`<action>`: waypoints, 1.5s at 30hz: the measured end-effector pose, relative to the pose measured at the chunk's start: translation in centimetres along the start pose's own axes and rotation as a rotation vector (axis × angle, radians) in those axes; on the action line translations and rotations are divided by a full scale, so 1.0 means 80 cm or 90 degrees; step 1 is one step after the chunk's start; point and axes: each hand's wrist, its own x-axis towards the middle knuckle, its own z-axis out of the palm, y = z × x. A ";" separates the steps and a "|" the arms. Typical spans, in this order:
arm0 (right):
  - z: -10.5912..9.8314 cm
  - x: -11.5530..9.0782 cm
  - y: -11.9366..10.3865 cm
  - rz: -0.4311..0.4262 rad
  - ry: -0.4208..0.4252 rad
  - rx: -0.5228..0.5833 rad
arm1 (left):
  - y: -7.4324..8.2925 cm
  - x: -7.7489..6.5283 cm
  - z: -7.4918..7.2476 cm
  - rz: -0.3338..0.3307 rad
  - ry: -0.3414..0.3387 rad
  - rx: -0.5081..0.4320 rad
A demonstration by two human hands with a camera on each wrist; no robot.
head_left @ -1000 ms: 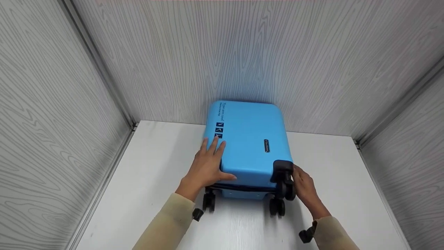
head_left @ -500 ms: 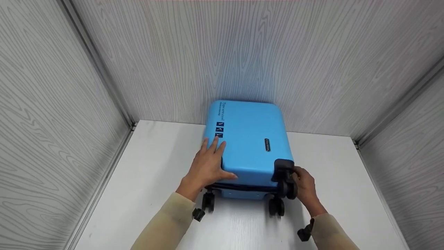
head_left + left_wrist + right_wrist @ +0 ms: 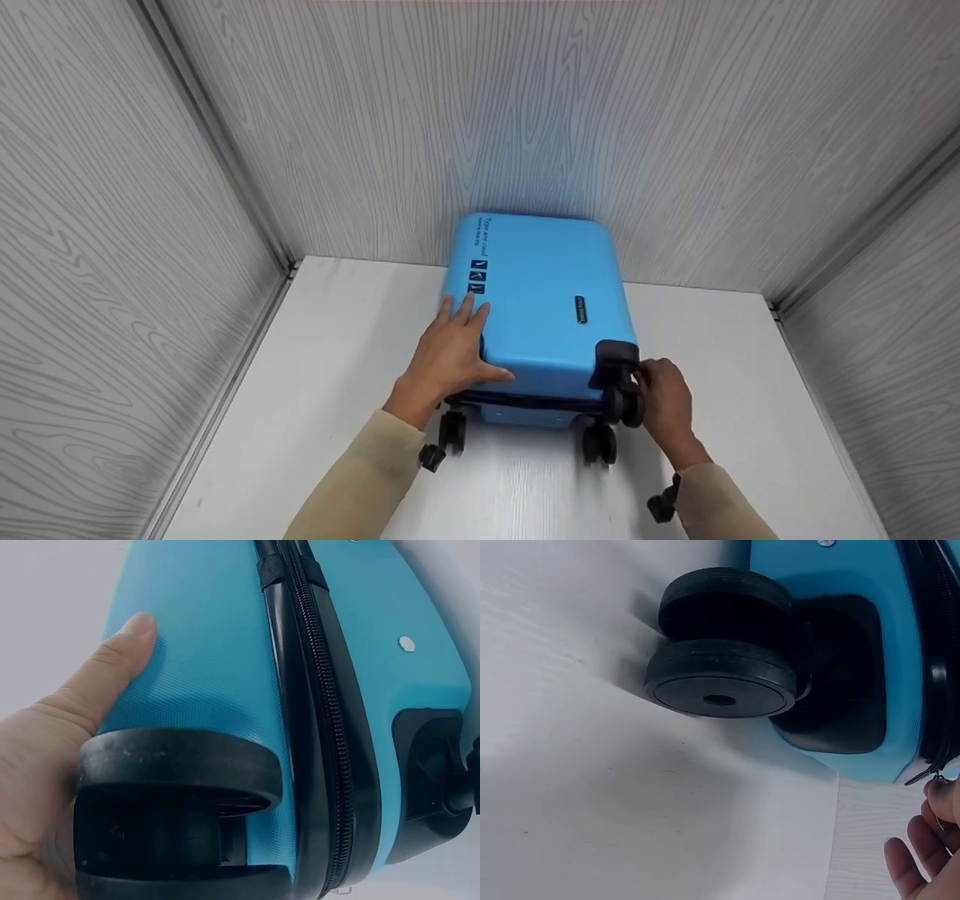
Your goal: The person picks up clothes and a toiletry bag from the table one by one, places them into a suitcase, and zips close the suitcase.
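A light blue hard-shell suitcase [image 3: 536, 285] lies flat, wheel end toward me. My left hand [image 3: 448, 356] rests spread on its left front corner, fingers on the upper shell and thumb along the wheel end. In the left wrist view, that thumb lies on the blue shell beside a black wheel [image 3: 180, 757], and the zipper [image 3: 326, 682] runs between black edge strips. My right hand [image 3: 667, 394] is at the right side, just behind the near right wheel. In the right wrist view, its thumb and forefinger pinch a small metal zipper pull [image 3: 939, 777]; the other fingers are loosely bent.
The suitcase lies on a white tabletop [image 3: 352, 337], its far end near the grey wood-grain back panel [image 3: 525, 112]. Similar side panels stand left [image 3: 90, 262] and right [image 3: 885, 315]. Lower black wheels [image 3: 600, 442] stick out toward me.
My right hand has turned and shifted slightly outward along the right side, its fingers now bent together at the zipper. The left hand stays in place, and the suitcase hardly moves.
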 end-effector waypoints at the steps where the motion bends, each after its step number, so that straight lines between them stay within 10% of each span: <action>1: 0.000 -0.002 0.001 -0.008 0.009 -0.009 | 0.000 0.000 0.000 0.001 -0.003 -0.002; 45: 0.011 -0.077 -0.035 0.014 0.062 0.005 | 0.003 0.001 -0.001 -0.014 -0.006 0.014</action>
